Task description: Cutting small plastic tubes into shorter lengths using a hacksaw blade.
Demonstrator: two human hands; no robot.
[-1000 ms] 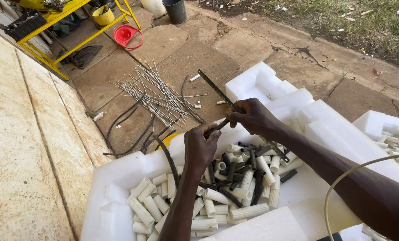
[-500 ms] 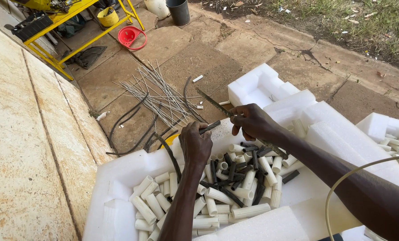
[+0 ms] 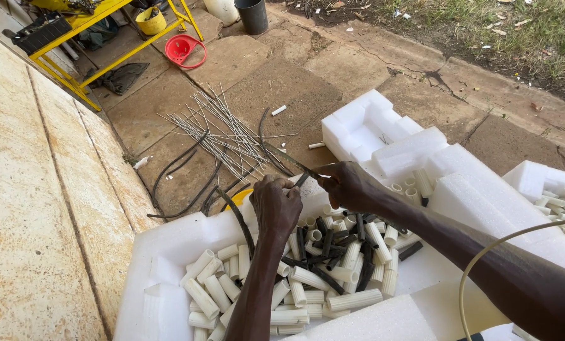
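Right hand (image 3: 348, 184) is clenched round the handle end of a thin blade (image 3: 293, 161), which runs up and left from the fist over the paving. Left hand (image 3: 276, 203) is closed on a black hose (image 3: 239, 218); the hose curves down and left from the fist across the tray rim, and its short cut end shows at the fingers, just beside the blade near the right fist. Both hands sit over a white foam tray (image 3: 162, 252) holding a heap of short white tube pieces (image 3: 307, 278) mixed with short black pieces (image 3: 328, 281). More foam blocks (image 3: 371, 129) stand behind the right hand. On the paving beyond lie a bundle of thin grey rods (image 3: 222, 129) and loose black cables (image 3: 181, 177). A red funnel (image 3: 184, 49) lies near a yellow frame (image 3: 105, 38)
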